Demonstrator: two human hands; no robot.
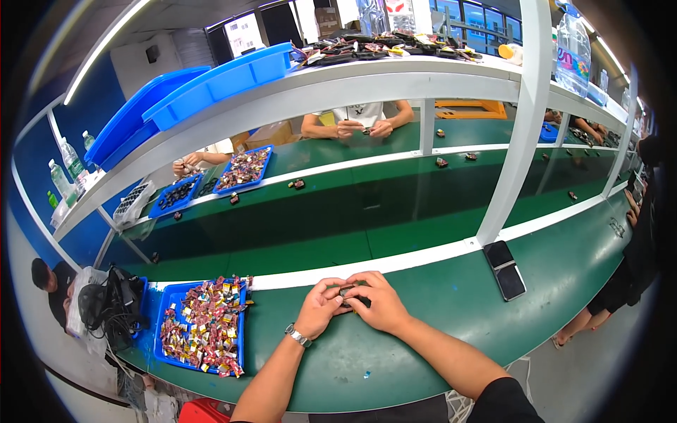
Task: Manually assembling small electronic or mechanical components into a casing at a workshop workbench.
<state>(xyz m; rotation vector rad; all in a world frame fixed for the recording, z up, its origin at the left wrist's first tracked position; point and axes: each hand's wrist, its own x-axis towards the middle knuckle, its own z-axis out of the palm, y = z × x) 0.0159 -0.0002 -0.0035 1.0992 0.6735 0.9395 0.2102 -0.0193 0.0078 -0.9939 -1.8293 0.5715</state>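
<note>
Small dark part (pixel 350 292): on green desk (pixel 451 310), just right of blue tray (pixel 166 310) of coloured pieces, near white strip. Long axis roughly left-right, between both hands. Left hand (pixel 321 307), fingers pinching its left end; right hand (pixel 381 302), fingers curled over its right end. Equally near. Black phones (pixel 505 268) well right.

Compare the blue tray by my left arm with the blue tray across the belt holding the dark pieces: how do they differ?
The near tray is heaped with red, yellow and white pieces; the far tray holds dark ones. The near tray looks larger in the picture, the far tray smaller. The near tray lies beside the left hand; the far tray lies in front of another person's hands. Both are shallow, blue and rectangular, on green surfaces.
</note>
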